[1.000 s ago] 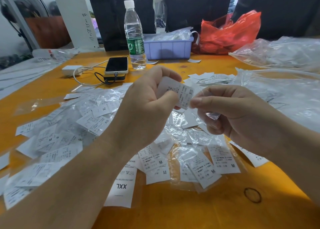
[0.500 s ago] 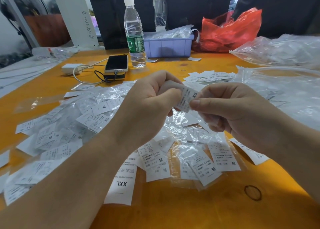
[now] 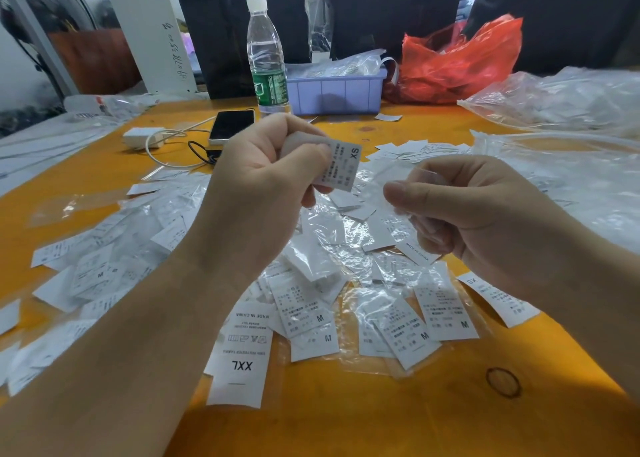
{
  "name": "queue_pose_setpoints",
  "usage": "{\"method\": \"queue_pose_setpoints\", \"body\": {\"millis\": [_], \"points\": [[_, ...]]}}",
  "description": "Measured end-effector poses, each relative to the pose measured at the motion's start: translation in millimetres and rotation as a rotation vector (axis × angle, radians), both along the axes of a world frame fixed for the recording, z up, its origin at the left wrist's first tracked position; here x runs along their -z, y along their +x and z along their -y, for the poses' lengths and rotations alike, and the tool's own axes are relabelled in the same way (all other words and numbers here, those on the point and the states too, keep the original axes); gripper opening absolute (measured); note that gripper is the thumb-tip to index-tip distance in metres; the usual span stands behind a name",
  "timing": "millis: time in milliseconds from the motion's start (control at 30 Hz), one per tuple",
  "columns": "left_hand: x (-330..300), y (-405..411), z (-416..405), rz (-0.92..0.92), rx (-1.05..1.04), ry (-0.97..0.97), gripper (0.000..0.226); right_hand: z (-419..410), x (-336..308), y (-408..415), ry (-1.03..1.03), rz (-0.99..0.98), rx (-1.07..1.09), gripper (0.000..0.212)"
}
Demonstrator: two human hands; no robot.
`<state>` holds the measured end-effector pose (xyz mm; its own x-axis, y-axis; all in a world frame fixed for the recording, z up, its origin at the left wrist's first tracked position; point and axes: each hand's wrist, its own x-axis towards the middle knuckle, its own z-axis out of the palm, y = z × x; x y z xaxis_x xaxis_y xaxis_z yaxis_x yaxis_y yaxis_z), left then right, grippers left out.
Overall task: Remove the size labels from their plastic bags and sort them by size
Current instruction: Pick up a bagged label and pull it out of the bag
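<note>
Step in hand: unbagging one label. The left hand point(image 3: 263, 183) pinches an XS label point(image 3: 341, 165) between thumb and curled fingers, held above the heap. The right hand point(image 3: 460, 214) pinches a small clear bag point(image 3: 420, 176), apparently empty, just beside the label and apart from it. By the look of it the label is out of its bag.

Next move, as judged: drop the bag aside and lay the label with others of its size; an XS label point(image 3: 498, 299) lies at the near right. The thin film may cling to the fingers.

Surface point(image 3: 346, 429): orange, worn. Holds a loose heap of labels point(image 3: 346, 283), many in clear bags; several read M; one large XXL label point(image 3: 242, 363) nearest.

Far side: water bottle point(image 3: 266, 54), phone point(image 3: 231, 127), white charger with cable point(image 3: 143, 137), lilac tray point(image 3: 336, 91), red plastic bag point(image 3: 460, 61), large clear bags point(image 3: 561, 100) at right.

Room: fan point(image 3: 41, 23) at left, white board point(image 3: 152, 30), dark backdrop behind.
</note>
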<state>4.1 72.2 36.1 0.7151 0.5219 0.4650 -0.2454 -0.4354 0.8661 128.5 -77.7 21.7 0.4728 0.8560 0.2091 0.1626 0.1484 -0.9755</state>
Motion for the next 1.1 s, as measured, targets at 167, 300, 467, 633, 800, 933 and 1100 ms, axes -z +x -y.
{"method": "queue_pose_setpoints", "body": {"millis": [167, 300, 467, 633, 800, 933, 1100], "points": [[1.8, 1.4, 2.3, -0.021, 0.001, 0.002, 0.018, 0.5, -0.2, -1.8, -0.001, 0.011, -0.048, 0.028], [4.5, 2.3, 4.4, -0.042, 0.022, -0.005, 0.014, -0.1, -0.1, -4.2, 0.0, 0.028, -0.062, 0.024], [5.7, 2.9, 6.7, -0.061, 0.066, -0.041, 0.009, -0.4, -1.3, -5.8, 0.0, 0.018, -0.035, 0.022], [6.4, 3.5, 6.4, -0.096, 0.081, -0.045, 0.015, -0.4, -1.3, -4.9, 0.003, -0.002, -0.015, 0.021], [6.7, 3.4, 4.4, -0.123, 0.118, -0.045, 0.006, -0.6, -1.0, -5.0, 0.002, -0.002, 0.002, 0.02], [6.7, 3.3, 3.2, -0.151, 0.135, -0.024, 0.006, -1.3, -1.0, -5.0, 0.004, 0.031, 0.02, 0.021], [5.1, 2.9, 2.1, -0.168, 0.104, 0.053, 0.009, -1.1, -1.0, -4.7, 0.02, 0.043, 0.016, 0.017]]}}
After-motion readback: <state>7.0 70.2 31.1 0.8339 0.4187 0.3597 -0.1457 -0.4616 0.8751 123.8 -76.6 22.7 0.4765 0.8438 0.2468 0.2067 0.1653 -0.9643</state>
